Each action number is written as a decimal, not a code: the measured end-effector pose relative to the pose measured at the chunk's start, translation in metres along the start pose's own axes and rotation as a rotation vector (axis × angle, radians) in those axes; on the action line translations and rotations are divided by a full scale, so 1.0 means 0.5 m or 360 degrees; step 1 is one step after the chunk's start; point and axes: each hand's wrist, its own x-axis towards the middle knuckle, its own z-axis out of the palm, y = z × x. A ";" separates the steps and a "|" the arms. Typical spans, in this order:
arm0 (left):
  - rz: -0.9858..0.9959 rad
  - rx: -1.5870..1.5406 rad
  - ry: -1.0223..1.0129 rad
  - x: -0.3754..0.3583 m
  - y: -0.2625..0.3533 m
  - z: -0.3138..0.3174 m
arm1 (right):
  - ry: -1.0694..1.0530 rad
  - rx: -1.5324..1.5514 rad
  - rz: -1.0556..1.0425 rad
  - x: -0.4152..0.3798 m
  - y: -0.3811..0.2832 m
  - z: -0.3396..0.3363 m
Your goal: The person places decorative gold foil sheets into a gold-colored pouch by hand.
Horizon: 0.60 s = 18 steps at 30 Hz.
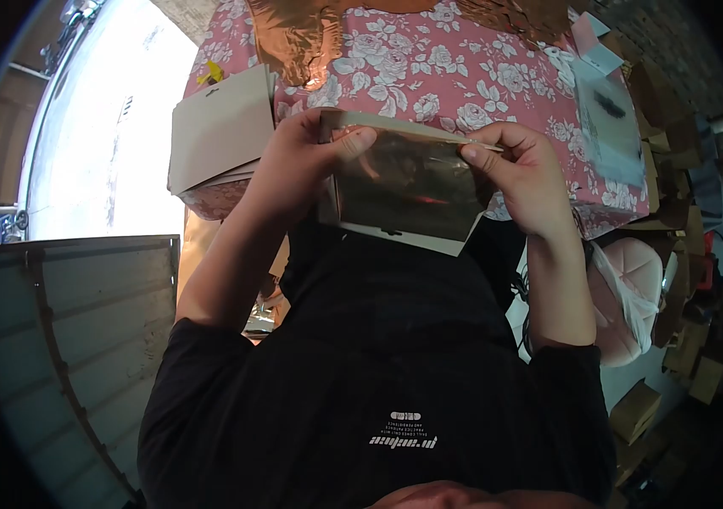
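Both hands hold up a pale cardboard backing sheet [438,242] with a small dark hang-hole notch at its near edge. A shiny brownish-gold film sheet [412,182] lies over most of the card and reflects light. My left hand [306,161] is closed on the left side, its thumb flat on top of the film. At the far right corner, my right hand [522,174] pinches the edge between thumb and fingers. The undersides of the fingers are partly hidden behind the card.
Beyond is a table with a pink floral cloth [480,85]. On it are a stack of cardboard sheets [226,127] at left, crumpled copper foil [293,38] at the back, and clear plastic bags [607,127] at right. A pink round stool [628,297] and cardboard boxes [635,411] stand right.
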 end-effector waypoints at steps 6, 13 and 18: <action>-0.0026 0.0132 0.0064 -0.045 0.010 -0.031 | -0.0354 -0.0278 0.0040 0.006 -0.022 0.007; 0.0253 0.0062 0.0293 -0.154 -0.001 -0.126 | -0.0297 -0.0673 -0.0416 -0.006 0.021 0.088; 0.0683 -0.0567 0.0921 -0.322 -0.081 -0.359 | -0.0082 -0.0246 -0.0612 0.016 0.095 0.068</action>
